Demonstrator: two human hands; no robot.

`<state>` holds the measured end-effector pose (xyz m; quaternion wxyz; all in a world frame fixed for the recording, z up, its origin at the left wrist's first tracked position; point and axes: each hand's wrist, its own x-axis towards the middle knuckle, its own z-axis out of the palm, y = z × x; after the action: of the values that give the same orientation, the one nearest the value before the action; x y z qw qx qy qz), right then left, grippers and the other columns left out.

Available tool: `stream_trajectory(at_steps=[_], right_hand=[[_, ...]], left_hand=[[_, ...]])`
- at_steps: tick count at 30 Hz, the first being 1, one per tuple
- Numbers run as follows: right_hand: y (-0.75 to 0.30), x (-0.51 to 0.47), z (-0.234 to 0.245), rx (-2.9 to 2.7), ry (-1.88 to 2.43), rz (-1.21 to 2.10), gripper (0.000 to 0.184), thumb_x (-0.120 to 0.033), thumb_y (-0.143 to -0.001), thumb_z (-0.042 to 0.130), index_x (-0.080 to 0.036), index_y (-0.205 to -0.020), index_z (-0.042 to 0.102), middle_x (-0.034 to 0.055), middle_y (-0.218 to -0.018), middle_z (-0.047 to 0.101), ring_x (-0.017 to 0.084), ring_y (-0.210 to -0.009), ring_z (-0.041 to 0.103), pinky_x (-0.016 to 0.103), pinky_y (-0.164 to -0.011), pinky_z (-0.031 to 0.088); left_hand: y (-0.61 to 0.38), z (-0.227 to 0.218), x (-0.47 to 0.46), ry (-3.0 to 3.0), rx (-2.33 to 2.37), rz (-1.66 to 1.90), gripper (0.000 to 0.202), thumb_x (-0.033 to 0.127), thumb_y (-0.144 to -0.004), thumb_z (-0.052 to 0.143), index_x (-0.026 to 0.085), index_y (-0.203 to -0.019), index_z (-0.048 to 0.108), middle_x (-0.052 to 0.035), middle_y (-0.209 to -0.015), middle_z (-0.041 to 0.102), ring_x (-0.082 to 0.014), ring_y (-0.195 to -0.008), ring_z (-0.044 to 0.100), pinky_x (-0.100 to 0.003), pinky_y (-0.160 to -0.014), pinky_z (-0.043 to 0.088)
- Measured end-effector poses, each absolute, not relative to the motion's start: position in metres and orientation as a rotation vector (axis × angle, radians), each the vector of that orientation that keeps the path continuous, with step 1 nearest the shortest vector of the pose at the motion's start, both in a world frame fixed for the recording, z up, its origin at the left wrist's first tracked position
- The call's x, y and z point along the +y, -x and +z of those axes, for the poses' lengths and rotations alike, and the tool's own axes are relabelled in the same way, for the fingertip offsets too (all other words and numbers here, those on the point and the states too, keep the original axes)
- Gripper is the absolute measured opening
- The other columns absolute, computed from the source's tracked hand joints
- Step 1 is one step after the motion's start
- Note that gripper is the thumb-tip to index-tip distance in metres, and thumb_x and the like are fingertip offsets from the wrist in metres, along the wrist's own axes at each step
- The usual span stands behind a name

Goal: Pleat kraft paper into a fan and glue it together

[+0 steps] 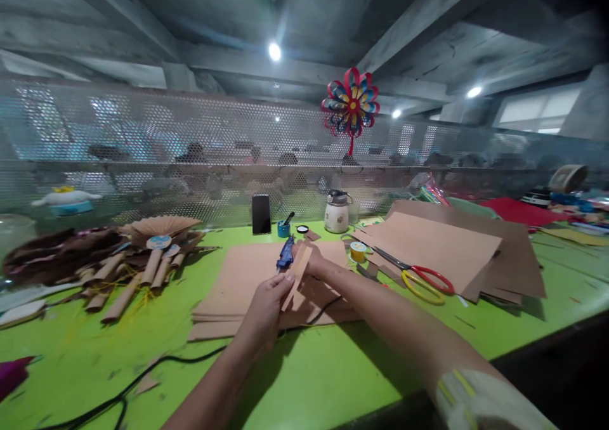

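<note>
My left hand (269, 300) pinches the lower end of a narrow brown paper strip (299, 276) between thumb and fingers. The strip stands slanted in front of my right hand (311, 260) and covers part of it. Closed around a blue glue gun (285, 254), my right hand holds it with the nozzle pointing down; its grip is mostly hidden. Both hands are above a stack of brown paper sheets (228, 284). A black cord (178, 358) runs across the table and passes by the stack beneath my right forearm.
Scissors (412, 274) with red and yellow handles lie right, beside a yellow tape roll (358, 251) and large brown sheets (438, 243). Behind are a phone (261, 214), blue pot (283, 229) and bottle (336, 213). Paper fans (162, 233) lie left. A perforated screen (214, 132) bounds the table.
</note>
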<state>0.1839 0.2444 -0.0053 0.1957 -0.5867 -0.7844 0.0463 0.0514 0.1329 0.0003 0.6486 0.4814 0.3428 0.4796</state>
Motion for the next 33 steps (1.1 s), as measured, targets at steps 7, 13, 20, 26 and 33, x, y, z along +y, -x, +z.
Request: stream_trajectory(at_steps=[7, 13, 20, 26, 33], right_hand=[[-0.197, 0.254, 0.001, -1.765, 1.554, 0.231, 0.013, -0.022, -0.068, 0.063, -0.016, -0.079, 0.063, 0.0039, -0.074, 0.067, 0.018, -0.070, 0.061, 0.023, -0.059, 0.043], [-0.249, 0.264, 0.053, -1.282, 1.369, 0.190, 0.039, -0.023, -0.074, 0.050, -0.013, -0.111, 0.048, 0.0133, -0.103, 0.063, 0.021, -0.094, 0.056, 0.032, -0.080, 0.044], [-0.273, 0.197, 0.078, -1.352, 1.013, 0.540, 0.032, -0.037, -0.083, 0.042, -0.015, -0.101, 0.055, 0.0115, -0.101, 0.064, 0.016, -0.074, 0.061, 0.029, -0.067, 0.049], [-0.251, 0.118, 0.037, -1.257, 0.658, 1.360, 0.034, -0.043, -0.090, 0.041, -0.016, -0.102, 0.058, 0.0111, -0.099, 0.064, 0.015, -0.068, 0.059, 0.030, -0.064, 0.047], [-0.237, 0.101, 0.000, -1.186, 0.747, 1.512, 0.041, -0.053, -0.087, 0.047, -0.015, -0.093, 0.061, 0.0087, -0.084, 0.064, 0.014, -0.064, 0.060, 0.026, -0.062, 0.045]], left_hand=[[-0.051, 0.004, 0.130, -1.092, 0.820, 1.136, 0.026, 0.037, -0.065, 0.070, 0.012, -0.065, 0.065, 0.0010, -0.055, 0.055, -0.0057, -0.045, 0.039, -0.016, -0.042, 0.029], [-0.052, -0.001, 0.130, -1.064, 0.929, 1.076, 0.030, 0.043, -0.064, 0.069, 0.013, -0.066, 0.062, 0.0041, -0.043, 0.046, -0.0077, -0.039, 0.037, -0.018, -0.037, 0.026], [-0.051, -0.007, 0.137, -1.128, 0.973, 1.176, 0.036, 0.048, -0.060, 0.069, 0.013, -0.063, 0.062, 0.0040, -0.044, 0.046, -0.0080, -0.041, 0.036, -0.019, -0.041, 0.023], [-0.053, -0.004, 0.134, -1.136, 1.014, 1.196, 0.031, 0.043, -0.063, 0.065, 0.012, -0.061, 0.063, 0.0035, -0.044, 0.045, -0.0085, -0.043, 0.036, -0.020, -0.044, 0.024], [-0.054, -0.009, 0.138, -1.111, 0.985, 1.143, 0.033, 0.047, -0.063, 0.067, 0.014, -0.064, 0.061, 0.0030, -0.050, 0.050, -0.0099, -0.047, 0.040, -0.021, -0.046, 0.028]])
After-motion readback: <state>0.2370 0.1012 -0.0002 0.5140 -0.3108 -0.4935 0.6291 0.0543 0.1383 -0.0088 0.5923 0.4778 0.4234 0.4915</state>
